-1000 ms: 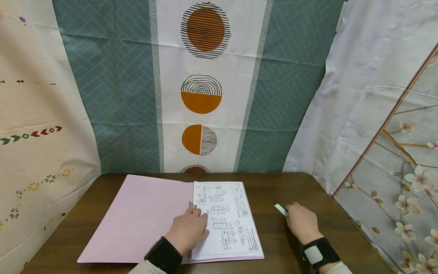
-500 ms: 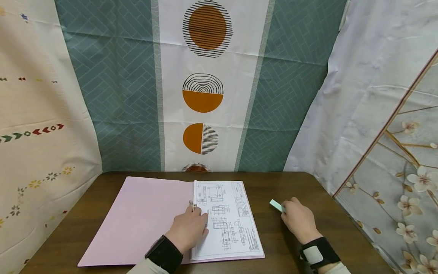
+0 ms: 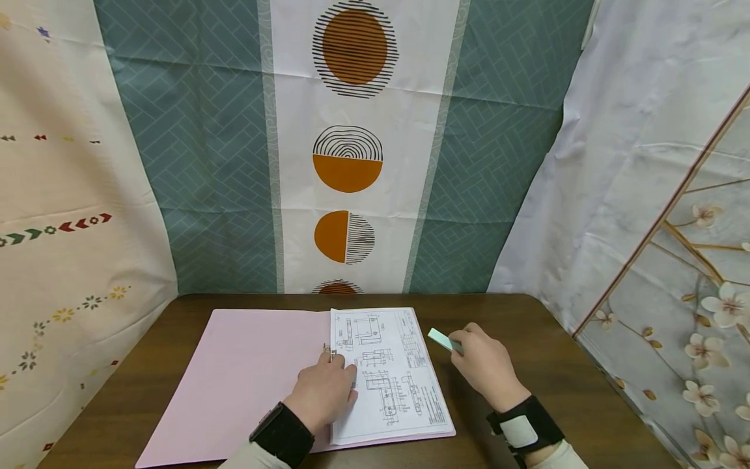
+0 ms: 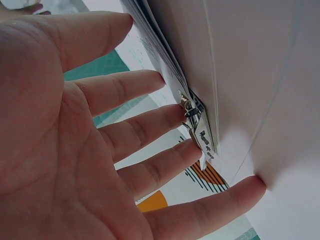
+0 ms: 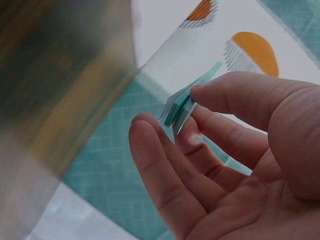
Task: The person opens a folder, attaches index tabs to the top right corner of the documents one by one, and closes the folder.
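A pink folder (image 3: 252, 371) lies spread on the table, with a stack of white drawing sheets (image 3: 389, 391) on its right half. A metal clip (image 4: 191, 112) sits at the sheets' left edge. My left hand (image 3: 324, 391) rests there with its fingers straight and spread, fingertips at the clip and the papers' edge. To the right of the folder, my right hand (image 3: 486, 365) pinches a thin pad of mint-green sticky notes (image 3: 443, 340) between thumb and fingers. In the right wrist view, several layers of the sticky notes (image 5: 182, 102) fan slightly apart.
The brown wooden table (image 3: 515, 319) extends around the folder. A patterned green and white curtain (image 3: 346, 163) hangs behind its back edge. A cream cloth (image 3: 76, 247) hangs on the left and a floral cloth (image 3: 662, 273) on the right.
My right hand has moved left with the sticky notes, nearer to the sheets' right edge. The left hand has stayed at the clip.
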`<state>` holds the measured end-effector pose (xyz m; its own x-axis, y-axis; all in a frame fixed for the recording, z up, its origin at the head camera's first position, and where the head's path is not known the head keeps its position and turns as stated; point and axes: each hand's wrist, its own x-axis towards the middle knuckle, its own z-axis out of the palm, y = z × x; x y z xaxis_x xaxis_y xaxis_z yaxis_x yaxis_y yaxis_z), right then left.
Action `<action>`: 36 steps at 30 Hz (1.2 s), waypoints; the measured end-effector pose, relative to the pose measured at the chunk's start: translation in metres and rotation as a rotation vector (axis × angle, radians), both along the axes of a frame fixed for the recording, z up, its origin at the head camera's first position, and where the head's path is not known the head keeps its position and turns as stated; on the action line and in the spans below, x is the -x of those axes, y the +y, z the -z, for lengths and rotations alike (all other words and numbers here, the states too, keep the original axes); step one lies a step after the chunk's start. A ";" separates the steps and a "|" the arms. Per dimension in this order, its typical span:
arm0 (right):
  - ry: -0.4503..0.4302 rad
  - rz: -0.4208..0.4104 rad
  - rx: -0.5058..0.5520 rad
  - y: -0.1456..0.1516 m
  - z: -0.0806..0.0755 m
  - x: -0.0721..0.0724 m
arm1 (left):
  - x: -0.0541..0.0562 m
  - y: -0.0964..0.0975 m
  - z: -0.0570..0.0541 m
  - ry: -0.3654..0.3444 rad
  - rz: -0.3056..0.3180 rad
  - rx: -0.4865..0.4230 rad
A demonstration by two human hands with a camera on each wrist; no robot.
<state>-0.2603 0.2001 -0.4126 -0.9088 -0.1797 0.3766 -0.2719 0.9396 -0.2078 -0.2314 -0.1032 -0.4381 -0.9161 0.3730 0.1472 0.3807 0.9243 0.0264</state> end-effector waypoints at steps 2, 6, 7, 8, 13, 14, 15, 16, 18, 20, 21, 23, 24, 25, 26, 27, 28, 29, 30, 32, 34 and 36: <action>-0.006 -0.013 0.013 -0.008 -0.002 0.001 | 0.000 0.000 0.001 -0.005 -0.003 -0.001; -0.026 -0.034 0.028 -0.026 -0.006 0.001 | 0.000 0.000 0.001 -0.022 -0.008 -0.005; -0.031 -0.041 0.029 -0.030 -0.007 0.002 | 0.000 0.001 0.001 -0.028 -0.007 -0.005; -0.037 -0.050 0.030 -0.033 -0.008 0.002 | 0.000 0.001 0.001 -0.033 -0.006 -0.006; -0.049 -0.095 0.027 -0.042 -0.012 0.000 | -0.001 0.003 0.000 -0.042 0.002 -0.011; -0.048 -0.103 0.028 -0.042 -0.013 0.000 | -0.001 0.003 0.000 -0.041 0.003 -0.011; -0.048 -0.110 0.030 -0.043 -0.014 -0.001 | 0.000 0.003 0.000 -0.040 0.004 -0.011; -0.047 -0.117 0.030 -0.043 -0.016 -0.001 | 0.000 0.003 0.000 -0.038 0.003 -0.010; -0.048 -0.134 0.032 -0.045 -0.018 0.000 | 0.001 0.002 -0.001 -0.039 0.004 -0.013; -0.052 -0.153 0.026 -0.047 -0.020 0.000 | 0.002 0.001 -0.002 -0.044 0.005 -0.021; -0.056 -0.163 0.020 -0.048 -0.020 0.001 | 0.002 0.000 -0.003 -0.047 0.007 -0.025; -0.058 -0.185 0.006 -0.051 -0.021 0.002 | 0.003 -0.002 -0.004 -0.051 0.012 -0.033; -0.060 -0.193 -0.002 -0.053 -0.021 0.003 | 0.003 -0.003 -0.004 -0.043 0.015 -0.034; -0.060 -0.200 -0.008 -0.054 -0.021 0.003 | 0.004 -0.004 -0.004 -0.024 0.019 -0.034; -0.060 -0.205 -0.013 -0.055 -0.022 0.003 | 0.005 -0.004 -0.005 0.002 0.021 -0.029; -0.058 -0.209 -0.018 -0.056 -0.022 0.003 | 0.006 -0.004 -0.006 0.039 0.024 -0.024; -0.056 -0.215 -0.020 -0.057 -0.023 0.002 | 0.007 -0.005 -0.006 0.079 0.028 -0.028; -0.054 -0.221 -0.021 -0.058 -0.023 0.002 | 0.009 -0.005 -0.007 0.121 0.031 -0.036; -0.054 -0.225 -0.021 -0.059 -0.023 0.001 | 0.010 -0.004 -0.008 0.159 0.037 -0.057; -0.047 -0.241 -0.023 -0.060 -0.024 -0.001 | 0.012 -0.002 -0.011 0.198 0.051 -0.127; -0.039 -0.262 -0.025 -0.061 -0.024 -0.002 | 0.015 0.000 -0.014 0.178 0.070 -0.232; -0.030 -0.288 -0.028 -0.062 -0.023 -0.004 | 0.016 0.004 -0.016 0.121 0.082 -0.330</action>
